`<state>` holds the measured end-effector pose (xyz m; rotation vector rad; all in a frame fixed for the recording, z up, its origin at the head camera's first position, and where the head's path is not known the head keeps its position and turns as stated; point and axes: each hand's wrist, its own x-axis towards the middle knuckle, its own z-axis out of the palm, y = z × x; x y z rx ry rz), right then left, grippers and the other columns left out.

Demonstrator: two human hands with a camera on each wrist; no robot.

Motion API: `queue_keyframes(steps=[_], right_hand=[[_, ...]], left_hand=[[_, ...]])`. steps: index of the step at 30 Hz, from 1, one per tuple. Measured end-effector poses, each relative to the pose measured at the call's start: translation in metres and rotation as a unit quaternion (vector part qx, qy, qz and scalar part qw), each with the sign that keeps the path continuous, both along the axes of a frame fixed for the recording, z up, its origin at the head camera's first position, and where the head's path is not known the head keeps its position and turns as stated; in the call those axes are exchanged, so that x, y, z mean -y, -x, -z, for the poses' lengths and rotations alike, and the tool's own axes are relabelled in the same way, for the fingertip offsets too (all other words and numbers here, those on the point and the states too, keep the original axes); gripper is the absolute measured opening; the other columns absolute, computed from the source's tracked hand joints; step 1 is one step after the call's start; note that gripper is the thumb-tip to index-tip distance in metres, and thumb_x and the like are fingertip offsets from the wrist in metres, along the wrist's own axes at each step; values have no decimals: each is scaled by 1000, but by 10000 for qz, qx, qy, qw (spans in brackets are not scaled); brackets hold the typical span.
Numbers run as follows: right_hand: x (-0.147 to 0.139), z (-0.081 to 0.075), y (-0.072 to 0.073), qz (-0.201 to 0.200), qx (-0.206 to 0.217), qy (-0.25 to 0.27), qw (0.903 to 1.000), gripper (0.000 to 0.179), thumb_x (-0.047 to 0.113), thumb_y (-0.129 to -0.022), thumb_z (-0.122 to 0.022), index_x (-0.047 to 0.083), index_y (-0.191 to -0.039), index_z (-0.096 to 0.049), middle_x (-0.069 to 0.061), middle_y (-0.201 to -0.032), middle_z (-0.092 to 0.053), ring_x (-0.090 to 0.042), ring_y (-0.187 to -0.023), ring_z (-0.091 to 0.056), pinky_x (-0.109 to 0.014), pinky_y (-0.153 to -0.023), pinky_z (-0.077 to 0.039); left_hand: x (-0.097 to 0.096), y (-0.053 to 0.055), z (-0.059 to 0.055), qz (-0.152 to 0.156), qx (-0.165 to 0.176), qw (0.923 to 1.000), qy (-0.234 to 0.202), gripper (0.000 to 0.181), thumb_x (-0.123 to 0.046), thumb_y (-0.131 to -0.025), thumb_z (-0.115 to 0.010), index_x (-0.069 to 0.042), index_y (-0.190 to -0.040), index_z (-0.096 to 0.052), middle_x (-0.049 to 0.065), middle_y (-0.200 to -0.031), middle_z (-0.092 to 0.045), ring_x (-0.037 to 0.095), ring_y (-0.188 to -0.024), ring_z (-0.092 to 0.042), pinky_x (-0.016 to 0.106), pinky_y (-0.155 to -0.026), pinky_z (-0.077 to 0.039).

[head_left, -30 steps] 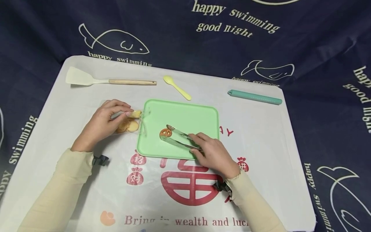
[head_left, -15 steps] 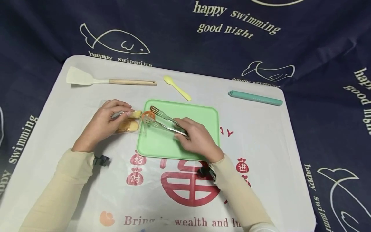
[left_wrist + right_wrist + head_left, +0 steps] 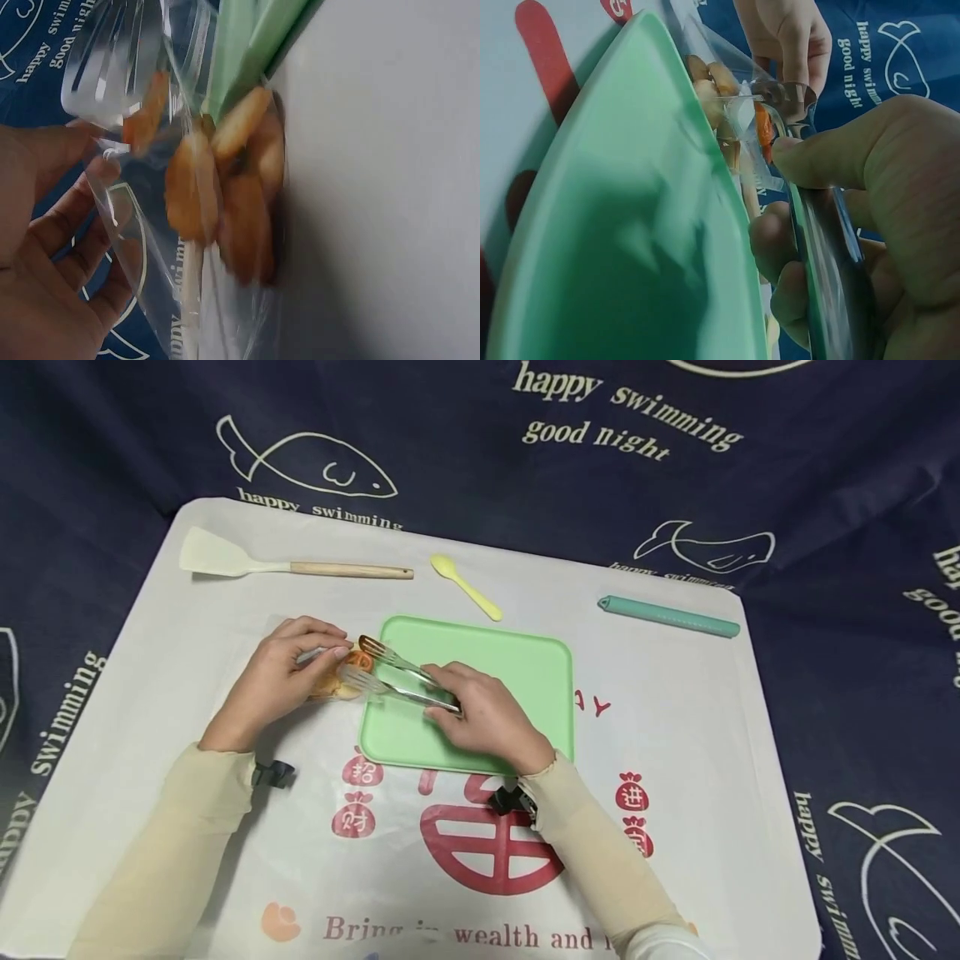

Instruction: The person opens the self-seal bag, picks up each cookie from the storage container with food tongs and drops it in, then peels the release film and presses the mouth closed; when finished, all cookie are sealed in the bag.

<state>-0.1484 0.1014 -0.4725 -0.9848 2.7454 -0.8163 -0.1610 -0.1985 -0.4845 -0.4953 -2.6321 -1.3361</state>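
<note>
My left hand pinches the edge of a clear plastic bag lying beside the tray. Inside the bag are several golden-brown cookies. My right hand grips metal tongs by their arms, over the light green tray. Between the slotted tong tips is an orange-brown, pretzel-shaped cookie, right at the bag's mouth and close to my left fingertips. In the left wrist view, a tong head and this cookie overlap the bag's film.
A white spatula with a wooden handle, a yellow spoon and a teal stick-shaped item lie along the back of the table. A dark blue printed cloth hangs behind the table's far edge.
My right hand has carried the cookie in the tongs left and away from me, from over the middle of the tray to the bag's mouth. My left hand has stayed nearly still.
</note>
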Motion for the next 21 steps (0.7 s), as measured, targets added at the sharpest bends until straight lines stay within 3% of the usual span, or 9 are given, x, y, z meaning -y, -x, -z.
queue_keyframes(steps=[6,13,17,21], right_hand=[[6,-1,1,27,50,-30,10000,51,24,-93,-74,14,-141,-59,1,-114,-66,-9,-80,-53,-29,-69,-47],[3,-1,0,-47,83,102,9999,47,23,-95,-72,14,-139,-60,0,-116,-66,-10,-85,-55,-30,-73,-48],[-9,-2,0,149,249,388,9988,51,26,-94,-74,15,-142,-59,0,-112,-66,-12,-76,-52,-31,-64,-46],[-35,-3,-3,530,469,674,9952,58,27,-92,-77,15,-145,-57,1,-110,-65,-14,-72,-50,-32,-57,-45]], left_hand=[[1,-2,-2,-174,124,9997,130,19,-18,-100,-69,-2,-107,-77,6,-116,-67,27,-115,-54,48,-95,-42],[9,-5,0,137,148,9978,628,15,-6,-97,-70,-2,-111,-76,7,-120,-64,27,-116,-51,48,-99,-39],[7,-2,0,134,135,9977,648,10,-10,-96,-72,-6,-103,-77,5,-118,-64,26,-113,-52,47,-96,-40],[5,-2,-2,-10,53,9992,401,8,-13,-96,-72,-6,-99,-76,5,-114,-66,26,-113,-53,46,-93,-41]])
